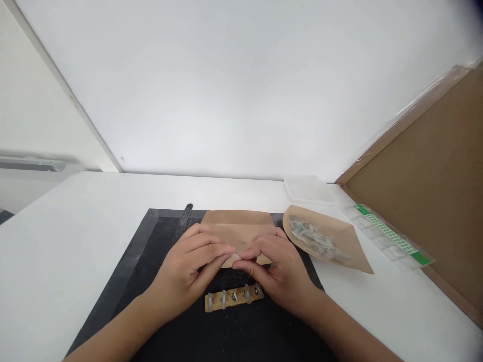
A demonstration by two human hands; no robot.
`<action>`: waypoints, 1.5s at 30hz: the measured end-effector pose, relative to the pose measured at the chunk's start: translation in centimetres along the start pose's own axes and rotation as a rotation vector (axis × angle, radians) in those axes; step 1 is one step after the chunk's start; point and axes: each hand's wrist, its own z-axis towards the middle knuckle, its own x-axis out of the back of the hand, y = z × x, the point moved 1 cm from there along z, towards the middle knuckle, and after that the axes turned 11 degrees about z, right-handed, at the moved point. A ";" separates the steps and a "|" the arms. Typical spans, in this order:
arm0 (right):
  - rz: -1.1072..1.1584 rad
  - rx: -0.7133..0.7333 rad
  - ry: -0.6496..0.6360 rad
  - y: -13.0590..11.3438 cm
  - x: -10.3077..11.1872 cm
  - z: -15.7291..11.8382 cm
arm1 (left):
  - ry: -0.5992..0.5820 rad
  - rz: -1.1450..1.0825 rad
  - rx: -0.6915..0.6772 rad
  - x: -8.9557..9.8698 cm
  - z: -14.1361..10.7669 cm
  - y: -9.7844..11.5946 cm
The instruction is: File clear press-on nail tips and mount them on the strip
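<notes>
Between the fingertips of my left hand [196, 264] and my right hand [273, 264] is a small whitish translucent piece [234, 257]. Both hands pinch it, above the near edge of a brown paper tray [241, 221] holding a few tiny bits. Nearer to me, a yellowish strip [228, 297] lies on the black mat [234, 334], with several clear pieces standing crosswise along it. To the right of my right hand, a second brown paper tray [350, 241] holds a heap of translucent pieces [315, 237].
A dark flat stick [184, 218] lies at the mat's back left. A clear compartment box with a green-and-white label [392, 235] sits at the right by a brown board [426, 166]. Behind is a clear plastic tray [309, 190] near the white wall.
</notes>
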 end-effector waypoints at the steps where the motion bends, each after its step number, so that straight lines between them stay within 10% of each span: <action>1: -0.015 0.002 0.004 0.0 0.1 0.0 | 0.009 0.007 0.007 0.0 0.0 -0.1; 45: -0.155 0.155 0.125 -0.6 0.0 0.1 | 0.126 0.154 -0.114 0.2 -0.2 0.7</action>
